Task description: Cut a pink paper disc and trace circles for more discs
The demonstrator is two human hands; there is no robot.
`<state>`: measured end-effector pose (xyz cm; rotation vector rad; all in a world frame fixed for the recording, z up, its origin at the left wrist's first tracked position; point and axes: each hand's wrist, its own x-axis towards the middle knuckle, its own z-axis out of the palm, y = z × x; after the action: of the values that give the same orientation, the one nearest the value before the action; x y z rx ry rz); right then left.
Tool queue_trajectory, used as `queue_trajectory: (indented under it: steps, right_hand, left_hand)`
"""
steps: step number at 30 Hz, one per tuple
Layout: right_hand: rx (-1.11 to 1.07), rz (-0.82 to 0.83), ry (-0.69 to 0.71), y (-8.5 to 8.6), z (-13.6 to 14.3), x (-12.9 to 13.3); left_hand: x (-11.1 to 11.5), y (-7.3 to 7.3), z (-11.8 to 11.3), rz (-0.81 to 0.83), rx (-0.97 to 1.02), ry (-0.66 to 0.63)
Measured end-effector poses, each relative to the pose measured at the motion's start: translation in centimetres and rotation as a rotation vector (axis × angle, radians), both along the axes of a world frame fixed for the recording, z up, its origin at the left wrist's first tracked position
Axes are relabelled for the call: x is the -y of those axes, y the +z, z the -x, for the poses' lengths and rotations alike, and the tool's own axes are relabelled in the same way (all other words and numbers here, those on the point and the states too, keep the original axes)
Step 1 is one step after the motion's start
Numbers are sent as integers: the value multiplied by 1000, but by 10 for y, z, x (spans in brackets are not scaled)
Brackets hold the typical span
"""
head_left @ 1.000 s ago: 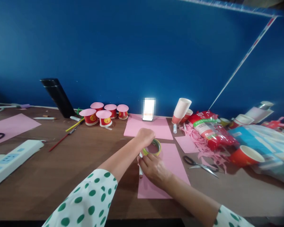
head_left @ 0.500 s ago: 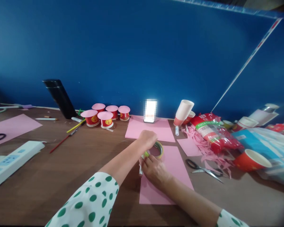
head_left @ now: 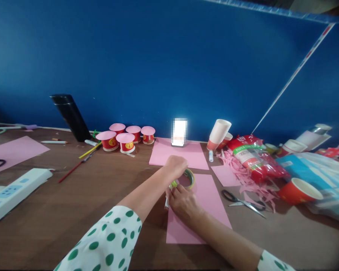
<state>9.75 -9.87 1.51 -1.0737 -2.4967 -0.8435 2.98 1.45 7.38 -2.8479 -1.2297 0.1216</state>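
A roll of yellowish-green tape point(head_left: 191, 178) stands between my two hands, above a sheet of pink paper point(head_left: 211, 203). My left hand point(head_left: 176, 167) is curled closed on the far left part of the roll, its fingertips mostly hidden. From the near side, my right hand point(head_left: 185, 203) pinches at the roll's lower left edge with bent fingers. A white stick like a marker point(head_left: 166, 201) pokes out beside the right fingertips; whether they touch it I cannot tell. Behind the hands lies a stack of pink paper point(head_left: 161, 152).
Several red paper cups topped with pink discs point(head_left: 125, 138) stand back left, near a black flask point(head_left: 72, 116). A lit phone point(head_left: 179, 131) leans on the blue wall. Scissors point(head_left: 245, 203), pink paper shreds point(head_left: 243, 177) and an orange cup point(head_left: 301, 191) lie right; a power strip point(head_left: 19, 192) left.
Both hands stay on the tape roll in almost the same pose. The white stick by the right fingertips has shifted very slightly left.
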Motion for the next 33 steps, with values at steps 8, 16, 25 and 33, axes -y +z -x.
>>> queue_trajectory:
  steps: [8,16,25,33]
  right_hand:
    - [21,42,3,1,0,3]
    - [-12,49,13,1,-5,8]
    - [-44,203,5,5,-23,18]
    - [-101,415,36,13,-50,23]
  left_hand:
    - [2,2,2,-11,8,-9]
    - [2,0,1,-31,3,-7]
    - [3,-1,2,-46,-13,-3]
    - [5,4,3,-48,-42,6]
